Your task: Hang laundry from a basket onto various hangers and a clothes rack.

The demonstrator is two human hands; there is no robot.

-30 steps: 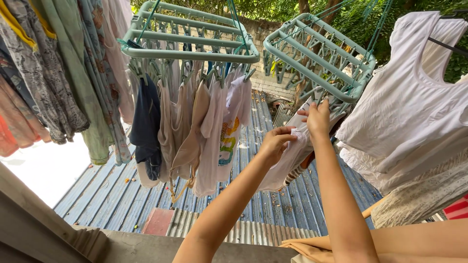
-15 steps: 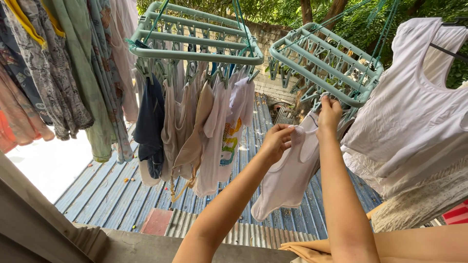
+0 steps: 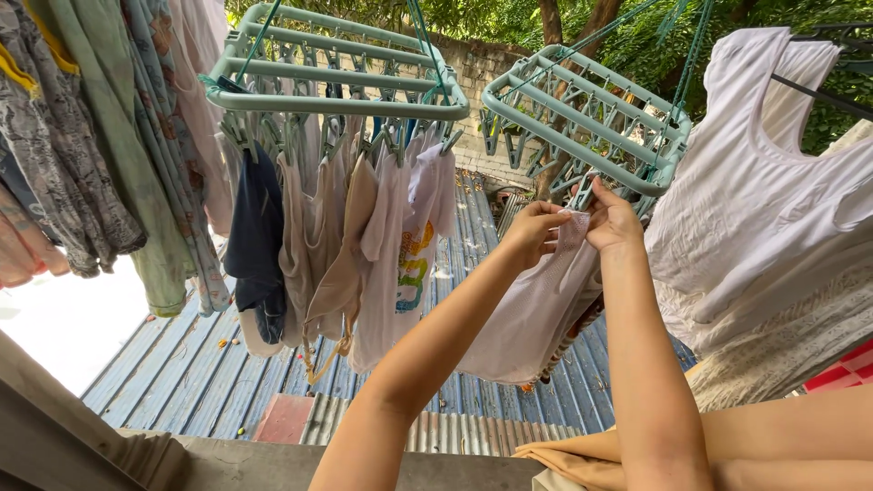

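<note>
Your left hand (image 3: 530, 227) and right hand (image 3: 611, 218) are both raised and pinched shut on the top edge of a small white garment (image 3: 532, 314) — it hangs limp just under the right-hand pale green peg rack (image 3: 582, 114). It looks light, thin and floppy — best held at its top corners.
</note>
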